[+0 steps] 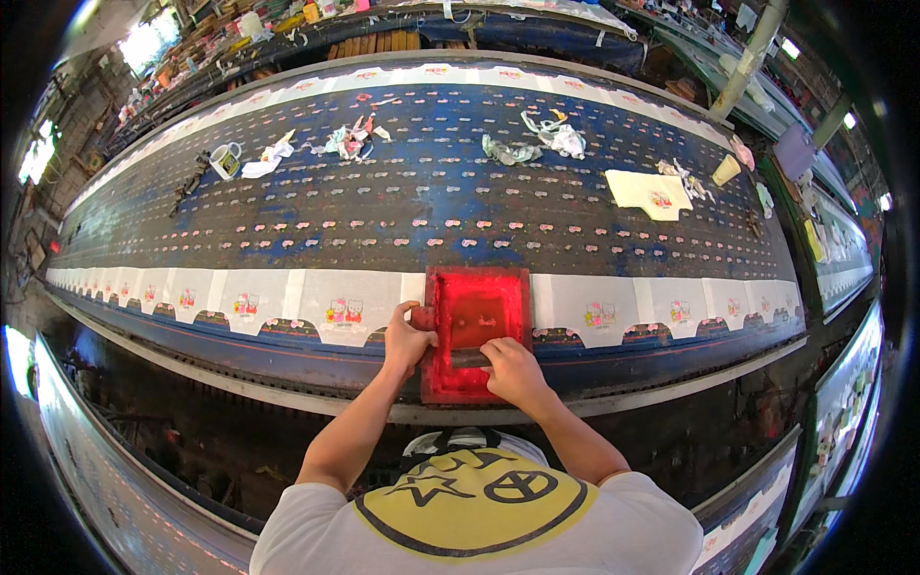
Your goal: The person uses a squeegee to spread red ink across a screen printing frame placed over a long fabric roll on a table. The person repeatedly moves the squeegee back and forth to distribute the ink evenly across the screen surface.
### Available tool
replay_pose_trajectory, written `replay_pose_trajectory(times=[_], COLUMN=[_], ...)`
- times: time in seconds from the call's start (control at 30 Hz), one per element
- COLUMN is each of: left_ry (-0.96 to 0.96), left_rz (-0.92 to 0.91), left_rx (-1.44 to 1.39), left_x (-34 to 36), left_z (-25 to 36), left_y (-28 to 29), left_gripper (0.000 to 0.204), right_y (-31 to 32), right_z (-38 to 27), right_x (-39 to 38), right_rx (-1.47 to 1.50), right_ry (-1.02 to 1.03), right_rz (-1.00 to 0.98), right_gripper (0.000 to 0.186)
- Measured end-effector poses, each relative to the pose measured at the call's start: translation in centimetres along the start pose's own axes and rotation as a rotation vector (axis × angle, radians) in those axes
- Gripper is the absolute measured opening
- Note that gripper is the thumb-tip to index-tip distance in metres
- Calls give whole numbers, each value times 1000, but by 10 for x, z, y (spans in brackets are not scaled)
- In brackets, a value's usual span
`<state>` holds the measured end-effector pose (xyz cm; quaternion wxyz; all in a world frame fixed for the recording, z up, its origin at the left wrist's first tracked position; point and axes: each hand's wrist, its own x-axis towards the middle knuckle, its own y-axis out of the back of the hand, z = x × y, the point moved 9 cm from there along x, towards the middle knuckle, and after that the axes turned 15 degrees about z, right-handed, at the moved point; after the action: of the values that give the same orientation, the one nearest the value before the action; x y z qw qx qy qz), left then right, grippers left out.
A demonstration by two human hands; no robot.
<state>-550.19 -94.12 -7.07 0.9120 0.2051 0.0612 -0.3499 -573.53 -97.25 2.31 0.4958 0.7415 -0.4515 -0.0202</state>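
1. Red frame: flat at the near edge of the table, straight in front of the person, over the row of white cloth pieces. Long axis runs away from the body.
2. Scraper: dark bar inside the frame, in the half closer to the person. Long axis goes left-right, so crosswise to the frame's.
3. Right grip: fingers together, clamped on the scraper's right end. Bar sticks out leftward from the fingers; most red surface lies beyond it, away from the body.
4. Left grip: closed on the frame's left side, thumb on the rim, other fingers partly hidden. Well placed to steady it, my read.
5. Key relation: scraper sits between the two hands, right one nearer (touching); left one is apart from it, across the rim. Open length of frame is on the far side of the bar.
6. Farther off on the table: mug, crumpled rags, pale yellow cloth, cup. All well apart from both hands.
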Motion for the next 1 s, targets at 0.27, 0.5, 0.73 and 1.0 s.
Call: replay_pose_trajectory(times=[0.27,0.5,0.73,1.0], left_ry=[-38,-63,-109,-98], left_rz=[26,28,53,10], left_rx=[69,116,73,30], left_x=[-10,-12,-8,-12], left_z=[21,26,21,25], left_y=[4,7,6,-2], left_gripper=[83,80,80,84], right_y=[2,-5,-21,3], right_z=[-1,29,47,7], right_x=[-1,61,73,-14], right_rx=[2,-29,-55,16], right_ry=[10,-28,1,39], right_rz=[31,-86,113,40], right_gripper=[29,22,30,41])
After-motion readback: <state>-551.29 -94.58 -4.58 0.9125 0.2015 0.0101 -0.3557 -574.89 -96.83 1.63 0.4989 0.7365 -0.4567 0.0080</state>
